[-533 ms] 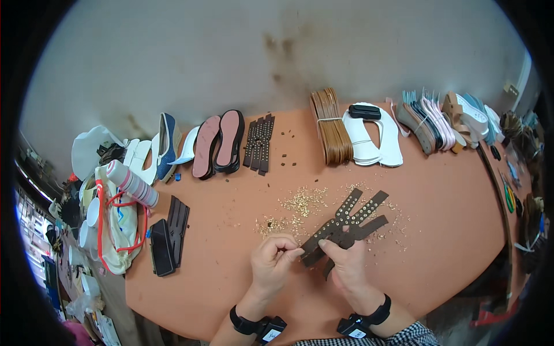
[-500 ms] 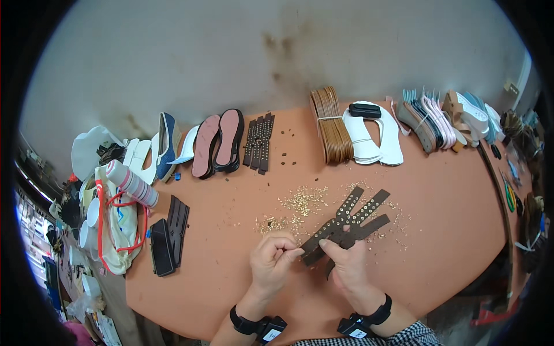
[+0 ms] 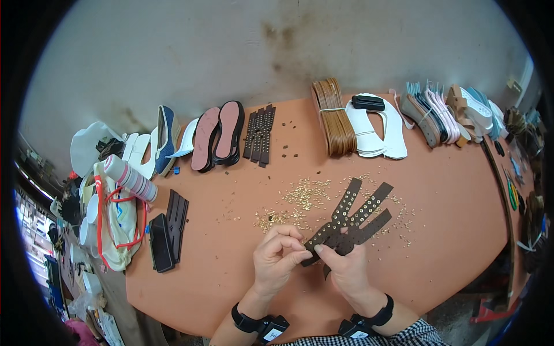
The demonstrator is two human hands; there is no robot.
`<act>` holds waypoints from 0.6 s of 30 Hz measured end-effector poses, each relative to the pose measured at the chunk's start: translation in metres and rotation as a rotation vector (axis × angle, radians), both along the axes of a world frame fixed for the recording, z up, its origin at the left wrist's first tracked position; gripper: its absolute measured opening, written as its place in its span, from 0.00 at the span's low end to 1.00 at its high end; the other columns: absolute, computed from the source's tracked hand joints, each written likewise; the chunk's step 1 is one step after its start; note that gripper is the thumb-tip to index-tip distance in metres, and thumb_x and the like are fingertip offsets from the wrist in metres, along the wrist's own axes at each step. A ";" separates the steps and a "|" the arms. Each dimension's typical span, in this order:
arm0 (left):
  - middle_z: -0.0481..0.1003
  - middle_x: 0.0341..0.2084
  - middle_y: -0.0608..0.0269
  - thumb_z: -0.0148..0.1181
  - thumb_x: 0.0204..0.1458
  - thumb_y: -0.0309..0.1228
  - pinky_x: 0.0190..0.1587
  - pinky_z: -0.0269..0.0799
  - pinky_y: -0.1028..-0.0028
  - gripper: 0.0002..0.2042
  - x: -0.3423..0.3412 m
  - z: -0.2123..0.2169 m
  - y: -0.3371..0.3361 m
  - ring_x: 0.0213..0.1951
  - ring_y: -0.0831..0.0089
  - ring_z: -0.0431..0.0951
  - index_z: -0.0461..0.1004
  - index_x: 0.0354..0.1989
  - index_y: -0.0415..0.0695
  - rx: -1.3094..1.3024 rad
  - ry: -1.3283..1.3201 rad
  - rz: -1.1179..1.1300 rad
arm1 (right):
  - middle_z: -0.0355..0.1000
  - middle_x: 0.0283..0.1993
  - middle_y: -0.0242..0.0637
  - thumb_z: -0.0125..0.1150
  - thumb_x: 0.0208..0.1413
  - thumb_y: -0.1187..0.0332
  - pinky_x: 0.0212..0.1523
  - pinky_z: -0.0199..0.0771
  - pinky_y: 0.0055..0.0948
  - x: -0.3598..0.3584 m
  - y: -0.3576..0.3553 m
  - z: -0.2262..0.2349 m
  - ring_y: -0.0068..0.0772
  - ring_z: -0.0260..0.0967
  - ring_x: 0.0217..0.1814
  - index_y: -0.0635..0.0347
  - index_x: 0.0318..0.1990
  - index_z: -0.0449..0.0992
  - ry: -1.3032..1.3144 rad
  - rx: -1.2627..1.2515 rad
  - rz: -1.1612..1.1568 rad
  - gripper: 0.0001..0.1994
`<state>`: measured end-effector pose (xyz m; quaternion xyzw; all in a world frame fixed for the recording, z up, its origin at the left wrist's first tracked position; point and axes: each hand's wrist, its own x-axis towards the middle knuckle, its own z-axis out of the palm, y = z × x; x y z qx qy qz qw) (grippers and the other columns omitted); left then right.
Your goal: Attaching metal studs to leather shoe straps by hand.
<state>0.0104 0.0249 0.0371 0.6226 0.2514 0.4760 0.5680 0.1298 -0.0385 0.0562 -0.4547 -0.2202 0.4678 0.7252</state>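
Dark brown studded leather straps (image 3: 358, 213) lie fanned out on the orange table (image 3: 450, 190), their near ends gathered at my hands. My left hand (image 3: 278, 256) pinches the near end of one strap between thumb and fingers. My right hand (image 3: 345, 270) presses on the gathered strap ends beside it, with the thumb pointing towards the left hand. A scatter of small gold studs (image 3: 306, 196) lies just beyond my hands, around and under the straps.
Along the far edge stand shoe soles (image 3: 222, 135), dark studded strips (image 3: 259, 132), a bundle of tan straps (image 3: 333, 115), white insoles (image 3: 381, 130) and stacked soles (image 3: 438, 112). Dark leather pieces (image 3: 167, 230) and a bag with red handles (image 3: 118, 213) sit at left.
My left hand's fingers have closed in slightly on the strap end. The straps and studs lie as before.
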 end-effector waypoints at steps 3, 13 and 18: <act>0.68 0.32 0.61 0.63 0.36 0.16 0.39 0.66 0.77 0.08 0.000 0.000 0.000 0.35 0.75 0.68 0.71 0.23 0.38 -0.050 -0.036 -0.020 | 0.67 0.28 0.26 0.55 0.45 0.81 0.27 0.62 0.15 0.000 -0.001 0.003 0.13 0.62 0.28 0.63 0.32 0.69 -0.006 0.016 0.027 0.06; 0.69 0.29 0.59 0.62 0.35 0.14 0.37 0.67 0.77 0.09 -0.002 0.003 -0.002 0.33 0.74 0.70 0.70 0.24 0.38 -0.239 -0.079 -0.074 | 0.67 0.31 0.27 0.54 0.47 0.82 0.32 0.64 0.17 0.002 -0.003 -0.002 0.15 0.63 0.31 0.63 0.34 0.69 -0.003 0.047 0.113 0.07; 0.70 0.27 0.60 0.60 0.39 0.15 0.34 0.68 0.79 0.08 -0.001 0.001 -0.001 0.31 0.75 0.70 0.67 0.25 0.38 -0.316 -0.194 -0.111 | 0.68 0.32 0.28 0.54 0.47 0.82 0.33 0.65 0.17 0.003 -0.004 0.002 0.15 0.64 0.32 0.64 0.34 0.70 -0.048 0.030 0.143 0.07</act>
